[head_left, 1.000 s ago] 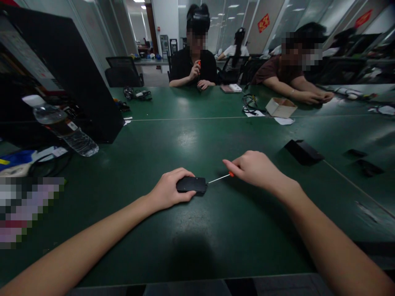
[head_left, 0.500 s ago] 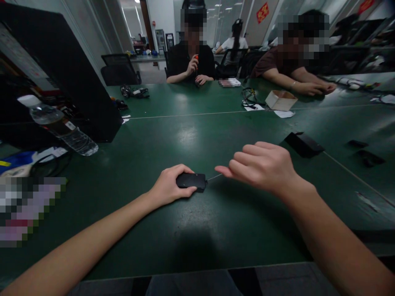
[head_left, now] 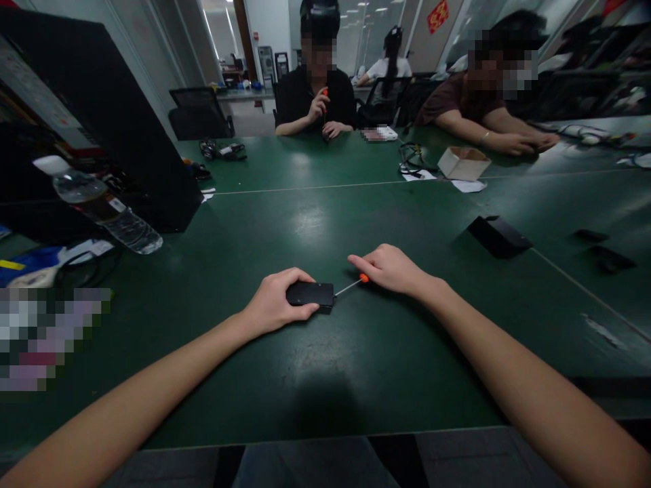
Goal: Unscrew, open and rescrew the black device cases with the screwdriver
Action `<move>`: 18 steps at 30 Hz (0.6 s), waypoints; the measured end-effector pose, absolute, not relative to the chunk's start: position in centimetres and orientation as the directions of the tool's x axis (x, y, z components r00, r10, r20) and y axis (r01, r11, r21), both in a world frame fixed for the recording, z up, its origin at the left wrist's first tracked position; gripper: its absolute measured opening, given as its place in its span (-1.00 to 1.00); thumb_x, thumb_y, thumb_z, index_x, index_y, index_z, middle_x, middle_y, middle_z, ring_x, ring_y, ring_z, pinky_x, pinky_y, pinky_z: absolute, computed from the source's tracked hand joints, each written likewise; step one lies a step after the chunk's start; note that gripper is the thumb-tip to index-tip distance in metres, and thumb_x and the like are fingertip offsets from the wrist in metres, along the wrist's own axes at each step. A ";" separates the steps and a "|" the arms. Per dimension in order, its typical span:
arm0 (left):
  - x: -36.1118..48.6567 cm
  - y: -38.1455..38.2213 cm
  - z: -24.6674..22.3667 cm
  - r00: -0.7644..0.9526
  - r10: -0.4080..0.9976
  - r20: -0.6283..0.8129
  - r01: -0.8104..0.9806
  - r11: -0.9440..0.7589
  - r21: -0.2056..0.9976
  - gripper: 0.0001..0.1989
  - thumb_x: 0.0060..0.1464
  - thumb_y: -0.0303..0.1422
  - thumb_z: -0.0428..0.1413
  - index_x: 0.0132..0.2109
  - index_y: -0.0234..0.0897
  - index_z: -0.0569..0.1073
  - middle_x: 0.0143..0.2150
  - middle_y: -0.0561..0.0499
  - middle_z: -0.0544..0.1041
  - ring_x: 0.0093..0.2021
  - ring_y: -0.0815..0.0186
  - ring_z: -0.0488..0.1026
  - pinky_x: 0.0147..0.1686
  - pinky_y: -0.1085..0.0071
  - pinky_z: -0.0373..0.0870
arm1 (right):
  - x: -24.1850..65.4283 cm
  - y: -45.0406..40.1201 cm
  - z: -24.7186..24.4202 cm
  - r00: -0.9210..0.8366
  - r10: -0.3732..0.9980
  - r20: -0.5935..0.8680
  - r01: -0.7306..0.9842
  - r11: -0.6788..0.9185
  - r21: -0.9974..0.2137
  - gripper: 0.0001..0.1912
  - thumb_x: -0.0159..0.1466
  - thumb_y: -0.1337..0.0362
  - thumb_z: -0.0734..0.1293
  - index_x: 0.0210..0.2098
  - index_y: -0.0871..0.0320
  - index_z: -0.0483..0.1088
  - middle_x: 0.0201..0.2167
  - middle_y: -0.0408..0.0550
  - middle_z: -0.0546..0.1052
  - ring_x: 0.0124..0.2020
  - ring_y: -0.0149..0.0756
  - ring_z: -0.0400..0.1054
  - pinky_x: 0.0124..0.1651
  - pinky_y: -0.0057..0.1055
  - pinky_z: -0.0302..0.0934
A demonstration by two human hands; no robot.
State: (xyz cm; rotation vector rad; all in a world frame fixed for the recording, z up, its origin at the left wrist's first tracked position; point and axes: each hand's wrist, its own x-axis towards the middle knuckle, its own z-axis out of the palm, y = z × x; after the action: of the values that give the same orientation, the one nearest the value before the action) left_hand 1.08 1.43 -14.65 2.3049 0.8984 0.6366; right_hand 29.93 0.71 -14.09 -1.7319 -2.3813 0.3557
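Note:
A small black box-shaped case [head_left: 311, 295] rests on the green table, gripped from the left by my left hand [head_left: 277, 298], its thumb on the near side and fingers on the far side. My right hand [head_left: 394, 268] is closed around the handle of a screwdriver [head_left: 350, 287]. Only the orange end of that handle shows below my fingers. The thin metal shaft slants down to the left, and its tip meets the right end of the case. My right thumb points left along the top of the grip.
On the left, a clear water bottle [head_left: 102, 207] leans by a large black cabinet [head_left: 152, 149]. A black box [head_left: 498, 237] lies to the right, beyond it small black parts [head_left: 610, 257]. An open carton [head_left: 464, 164] and cables [head_left: 414, 159] sit farther back. Two people work across the table.
My right hand has turned and drawn back, so the screwdriver's orange handle end now shows. The case and my left hand have shifted very slightly left in view.

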 end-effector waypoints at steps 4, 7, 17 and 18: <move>0.9 1.5 -14.7 0.672 0.709 0.213 0.433 -0.610 0.664 -0.64 0.02 -0.21 0.30 -0.05 -0.24 0.51 -0.10 -0.05 0.62 -0.13 0.15 0.56 -0.12 0.26 0.42 | 29.3 0.2 -14.3 -0.372 0.923 0.101 0.875 0.385 -0.293 -0.25 0.50 -0.09 -0.02 -0.54 0.16 0.51 -0.58 -0.02 0.50 -0.54 -0.34 0.28 -0.33 -0.35 -0.03; 0.8 1.6 -14.7 0.671 0.709 0.216 0.429 -0.609 0.667 -0.63 0.04 -0.20 0.30 -0.04 -0.25 0.51 -0.08 -0.07 0.62 -0.12 0.14 0.56 -0.10 0.25 0.43 | 29.0 -0.1 -14.6 -0.397 0.904 0.158 0.855 0.426 -0.295 -0.26 0.50 -0.10 -0.03 -0.50 0.16 0.51 -0.55 -0.03 0.51 -0.51 -0.34 0.30 -0.33 -0.36 -0.04; 0.7 1.6 -14.3 0.693 0.684 0.226 0.390 -0.620 0.681 -0.62 0.14 -0.18 0.27 0.04 -0.25 0.49 -0.01 -0.11 0.61 -0.05 0.11 0.56 0.00 0.20 0.45 | 27.9 0.1 -15.8 -0.417 0.896 0.150 0.818 0.442 -0.368 -0.32 0.50 -0.06 0.01 -0.48 0.16 0.51 -0.54 -0.03 0.53 -0.50 -0.32 0.34 -0.32 -0.37 0.00; 0.7 1.6 -14.3 0.696 0.681 0.229 0.384 -0.622 0.682 -0.62 0.14 -0.18 0.27 0.05 -0.25 0.49 -0.01 -0.11 0.61 -0.04 0.11 0.56 0.00 0.20 0.45 | 27.9 0.1 -15.8 -0.417 0.896 0.152 0.817 0.443 -0.369 -0.33 0.50 -0.06 0.02 -0.47 0.16 0.50 -0.54 -0.03 0.53 -0.50 -0.32 0.35 -0.32 -0.37 0.00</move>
State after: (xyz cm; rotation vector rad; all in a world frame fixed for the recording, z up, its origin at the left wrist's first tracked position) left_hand 0.73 1.63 -14.28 2.2941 0.8110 0.6367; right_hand 27.93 0.11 -15.83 -1.4647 -2.3734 0.3404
